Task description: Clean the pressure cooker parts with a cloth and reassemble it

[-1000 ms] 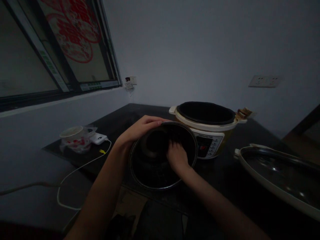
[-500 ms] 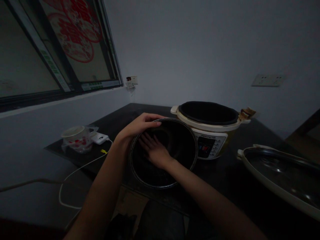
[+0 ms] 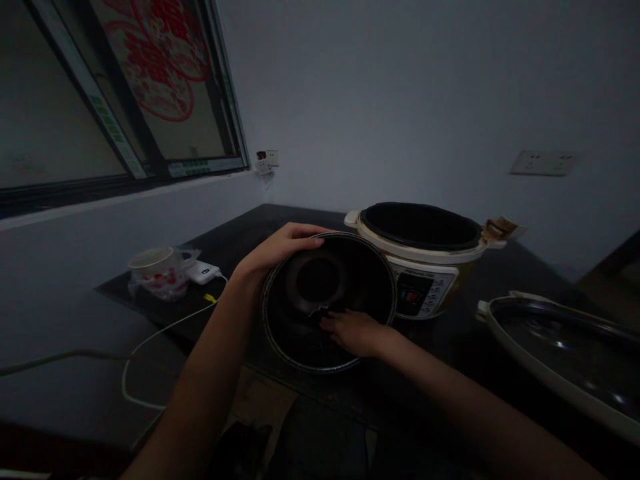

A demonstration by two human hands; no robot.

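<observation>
A dark round inner pot [image 3: 300, 313] is tilted toward me above the front edge of a black counter [image 3: 240, 247]. My left hand [image 3: 280, 250] grips its upper rim, fingers curled over the edge. My right hand [image 3: 350, 330] is inside the pot, low on the wall, fingers pressed down near a small dark thing I cannot make out. Behind the pot stands a pressure cooker base [image 3: 425, 267] with a cream rim and a button panel, its cavity open.
The cooker's lid [image 3: 565, 353] lies upturned at the right. At the left sit a cup in a plastic bag [image 3: 155, 273] and a white charger [image 3: 203, 272] with a cable [image 3: 150, 340] trailing off the counter. A window [image 3: 100, 100] is on the left wall.
My right hand has swept inside the pot from its right side to its left, then down to the lower wall. The left hand has kept its hold on the rim.
</observation>
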